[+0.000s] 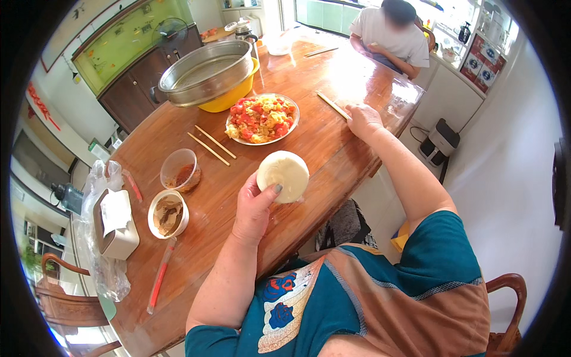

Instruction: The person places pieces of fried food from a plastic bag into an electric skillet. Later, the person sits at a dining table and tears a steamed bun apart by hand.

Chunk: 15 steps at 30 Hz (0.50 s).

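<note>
My left hand (255,206) holds a round, flat, pale bread bun (283,176) above the table's near edge, with the thumb across its face. My right hand (366,122) has its fingers on the near end of a pair of wooden chopsticks (333,105) at the table's right part. Between and beyond my hands, a plate (296,126) bears scrambled egg with tomato (263,117). A second pair of chopsticks (212,145) lies left of that plate. Nearer the left side stand a clear plastic bowl (167,166) with red sauce and a white tub (154,223) with brown paste.
A steel steamer pot (209,82) sits over a yellow basin (243,91) on the wooden table (214,267). At left are a tissue box (122,243), a clear plastic bag (84,232) and a red-and-clear plastic strip (157,285). Another person (390,38) sits at the far right.
</note>
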{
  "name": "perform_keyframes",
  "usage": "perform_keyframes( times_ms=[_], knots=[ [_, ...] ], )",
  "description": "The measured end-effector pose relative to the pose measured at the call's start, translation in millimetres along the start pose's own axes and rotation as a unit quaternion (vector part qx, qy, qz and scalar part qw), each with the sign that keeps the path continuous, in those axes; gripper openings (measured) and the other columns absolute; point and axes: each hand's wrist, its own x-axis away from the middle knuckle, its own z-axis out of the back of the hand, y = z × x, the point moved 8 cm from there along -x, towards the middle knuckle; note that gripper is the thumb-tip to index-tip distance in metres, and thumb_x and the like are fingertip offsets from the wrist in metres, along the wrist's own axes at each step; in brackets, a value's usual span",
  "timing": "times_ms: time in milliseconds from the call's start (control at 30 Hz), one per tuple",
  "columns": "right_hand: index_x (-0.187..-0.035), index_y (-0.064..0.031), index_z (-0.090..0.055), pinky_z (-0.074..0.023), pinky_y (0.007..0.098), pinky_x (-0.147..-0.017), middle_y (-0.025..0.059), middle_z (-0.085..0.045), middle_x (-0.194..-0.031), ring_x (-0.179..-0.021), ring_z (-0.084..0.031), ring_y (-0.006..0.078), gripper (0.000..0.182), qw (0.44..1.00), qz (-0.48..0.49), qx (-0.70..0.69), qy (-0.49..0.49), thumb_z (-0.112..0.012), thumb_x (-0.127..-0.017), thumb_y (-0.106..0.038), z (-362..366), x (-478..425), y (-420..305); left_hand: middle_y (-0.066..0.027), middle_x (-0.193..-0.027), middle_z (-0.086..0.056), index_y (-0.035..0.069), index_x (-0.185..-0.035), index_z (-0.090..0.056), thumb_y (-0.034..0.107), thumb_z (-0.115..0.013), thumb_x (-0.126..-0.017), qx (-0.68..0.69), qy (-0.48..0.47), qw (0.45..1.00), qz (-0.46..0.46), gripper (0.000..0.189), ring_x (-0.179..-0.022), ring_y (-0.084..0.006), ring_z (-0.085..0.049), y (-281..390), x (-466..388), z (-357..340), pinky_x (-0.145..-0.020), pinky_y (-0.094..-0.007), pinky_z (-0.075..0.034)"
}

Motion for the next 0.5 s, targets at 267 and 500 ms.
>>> perform_keyframes(
  times_ms=[267,500],
  knots=[
    [-0.102,-0.0031,-0.066,-0.0424,0.0243,-0.047,0.0076,-0.068,-0.078,-0.055,-0.055,0.0103,0.019,0.809,-0.126,-0.554,-0.153,-0.065,-0.090,-0.018,-53,1,-75,-0.0108,-0.124,-0.062,-0.001,-0.130,-0.052,0.016,-0.071,-0.086,0.056,0.068,0.989,-0.117,0.051,-0.115,-0.0219,-0.060,41,2,31,-0.101,-0.0387,-0.048],
    [-0.091,-0.0044,-0.064,-0.0403,0.0273,-0.043,0.0056,-0.062,-0.067,-0.050,-0.055,0.0130,0.006,0.765,-0.174,-0.594,-0.177,-0.061,-0.087,-0.008,-91,-23,-92,-0.0100,-0.125,-0.062,-0.001,-0.131,-0.051,0.017,-0.070,-0.087,0.079,0.060,0.985,-0.138,0.051,-0.116,-0.0213,-0.060,52,0,33,-0.101,-0.0382,-0.047]
  ],
)
